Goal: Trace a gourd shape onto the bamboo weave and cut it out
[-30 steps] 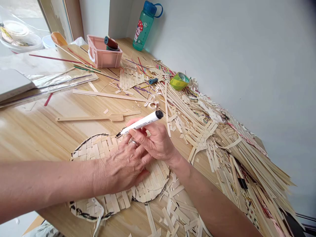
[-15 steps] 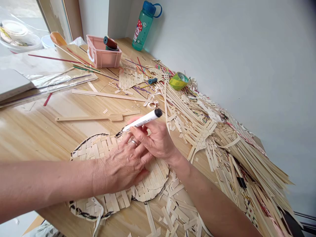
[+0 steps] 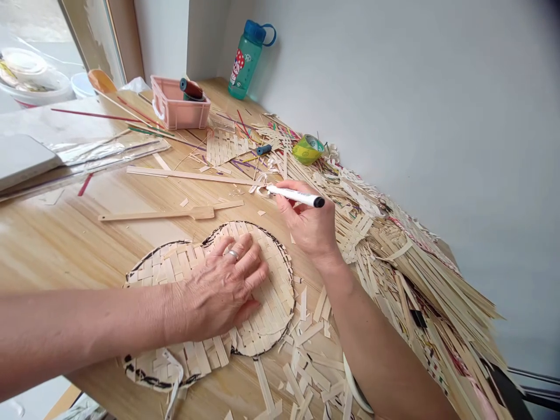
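Observation:
My left hand (image 3: 230,280) rests palm down with fingers bent and a little apart on a woven panel of pale strips (image 3: 271,309). The panel has a gourd-like outline edged with a black line, and the hand and wrist cover its middle. Off the panel, to its upper right, my right hand (image 3: 310,227) grips a white marker (image 3: 297,196) with a black end. The marker's thinner end points left, above the table. A loose white strip (image 3: 175,367) lies over the panel's lower left part.
Cut strips (image 3: 306,361) litter the table near my right forearm. Long strips are heaped (image 3: 429,280) along the wall. A wooden stick (image 3: 175,214), a pink basket (image 3: 181,111), a tape roll (image 3: 308,149) and a blue-green bottle (image 3: 247,61) stand or lie farther back.
My right hand has moved right and up, away from the panel's upper edge, with the marker. My left hand stays on the panel. The camera view has shifted slightly.

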{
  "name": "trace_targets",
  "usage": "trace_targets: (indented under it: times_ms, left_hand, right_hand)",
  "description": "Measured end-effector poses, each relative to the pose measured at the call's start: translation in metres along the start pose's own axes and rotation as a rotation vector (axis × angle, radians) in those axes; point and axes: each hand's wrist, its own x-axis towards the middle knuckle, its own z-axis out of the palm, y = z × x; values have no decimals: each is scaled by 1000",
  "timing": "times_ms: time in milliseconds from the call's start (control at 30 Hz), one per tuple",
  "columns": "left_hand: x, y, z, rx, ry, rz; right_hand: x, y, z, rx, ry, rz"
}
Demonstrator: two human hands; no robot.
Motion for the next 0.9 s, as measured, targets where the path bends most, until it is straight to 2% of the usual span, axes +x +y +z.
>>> trace_targets:
  times_ms: [133, 333, 433, 533, 633, 733, 800, 900]
  left_hand:
    - [1, -4, -4, -57, 12, -2]
    - [1, -5, -12, -26, 57, -5]
    - [3, -9, -14, 8, 73, -34]
    - [9, -19, -21, 40, 37, -116]
    - [15, -35, -33, 5, -11, -254]
    - [17, -46, -46, -148, 22, -384]
    - [16, -50, -55, -213, 40, -420]
    - [15, -53, -68, -261, 30, -422]
  right_hand:
    - [2, 19, -18, -253, -77, -9]
    - [-6, 26, -36, -592, -340, 9]
    - [-13, 26, -45, -675, -430, 14]
    - [-23, 29, -50, -704, -481, 33]
    - [-35, 34, -51, -691, -493, 50]
    - [-46, 32, -53, -662, -464, 53]
    - [-53, 21, -56, -630, -398, 85]
    - [-70, -13, -61, -477, -310, 177]
